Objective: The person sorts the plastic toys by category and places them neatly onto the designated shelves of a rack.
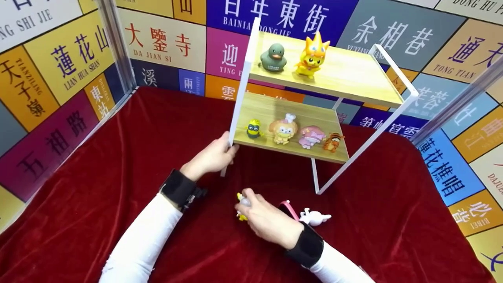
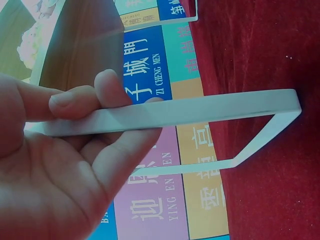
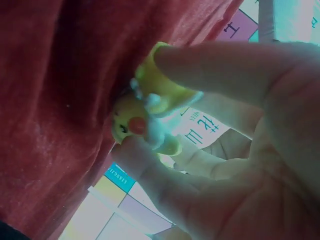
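My left hand (image 1: 212,155) grips the white metal leg (image 2: 215,107) of a two-tier shelf (image 1: 353,84), thumb and fingers on either side of the flat bar. Low over the red cloth, in front of the shelf, my right hand (image 1: 267,218) pinches a small yellow figurine (image 3: 165,87) between thumb and fingers. The figurine has a round red cheek and a dark eye in the right wrist view; the fingers hide much of it. Beside that hand, a white figurine (image 1: 314,217) lies on the cloth, near a pink curved object (image 1: 289,209) partly covered by the hand.
On the upper board stand a green duck (image 1: 274,58) and a yellow figurine in an orange hood (image 1: 312,57). The lower board holds a minion (image 1: 254,129), a chef-hatted figurine (image 1: 283,129), a pink-hooded one (image 1: 311,137) and a tiger (image 1: 333,142). Printed panels (image 1: 165,39) surround the cloth.
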A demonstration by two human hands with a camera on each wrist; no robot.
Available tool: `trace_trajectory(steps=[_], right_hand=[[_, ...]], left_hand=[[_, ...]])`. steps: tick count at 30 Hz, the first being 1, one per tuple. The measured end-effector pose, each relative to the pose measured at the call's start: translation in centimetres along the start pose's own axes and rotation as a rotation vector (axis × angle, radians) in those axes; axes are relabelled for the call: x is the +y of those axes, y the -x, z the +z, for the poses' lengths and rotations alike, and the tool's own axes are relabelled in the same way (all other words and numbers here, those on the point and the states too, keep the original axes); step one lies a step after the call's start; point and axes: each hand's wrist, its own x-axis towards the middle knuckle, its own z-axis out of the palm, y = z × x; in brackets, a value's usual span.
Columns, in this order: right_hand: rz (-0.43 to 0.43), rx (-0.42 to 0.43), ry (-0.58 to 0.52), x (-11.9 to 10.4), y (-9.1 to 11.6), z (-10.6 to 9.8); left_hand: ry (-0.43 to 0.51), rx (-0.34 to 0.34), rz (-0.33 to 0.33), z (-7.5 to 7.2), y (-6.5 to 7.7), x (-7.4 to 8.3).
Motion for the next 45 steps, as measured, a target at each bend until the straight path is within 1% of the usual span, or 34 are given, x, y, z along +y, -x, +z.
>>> trace_trajectory(steps=[4,9,11,21,24,26,31,34,37,40,45], right_hand=[[0.004,-0.034,-0.034,0.0,0.2,-0.1],[-0.03,-0.047,0.008,0.1,0.2,-0.1],[-0.037,-0.047,0.006,0.2,0.2,-0.2],[-0.034,-0.06,-0.119,0.4,0.3,-0.5],[-0.034,-0.059,-0.194,0.6,0.3,-0.9],[-0.018,-0.049,-0.25,0.7,0.3,-1.4],[0.037,0.012,-0.385,1.7,0.4,-3.2],[0.049,0.067,-0.466,2.5,0.6,-4.1],[0.044,0.142,-0.551,3.1,0.9,-4.8],[0.036,0.232,-0.609,3.5,1.0,-5.3],[0.095,0.352,-0.691,3.7,1.2,-6.0]], left_hand=[[0.006,-0.007,0.0,-0.1,0.0,0.3],[-0.001,0.002,0.0,-0.1,0.1,0.3],[-0.006,0.007,0.003,-0.1,0.0,0.3],[-0.016,0.016,0.008,0.2,0.0,-0.3],[-0.018,0.013,0.005,0.2,0.1,-0.2],[-0.017,0.006,0.003,0.1,0.1,-0.1],[-0.018,-0.001,0.0,-0.1,0.0,0.0],[-0.025,0.0,0.0,-0.1,0.0,0.1],[-0.024,-0.001,-0.002,-0.1,-0.1,0.0],[-0.016,0.002,-0.004,-0.1,0.0,0.0],[-0.003,0.002,-0.003,0.0,0.0,0.1]])
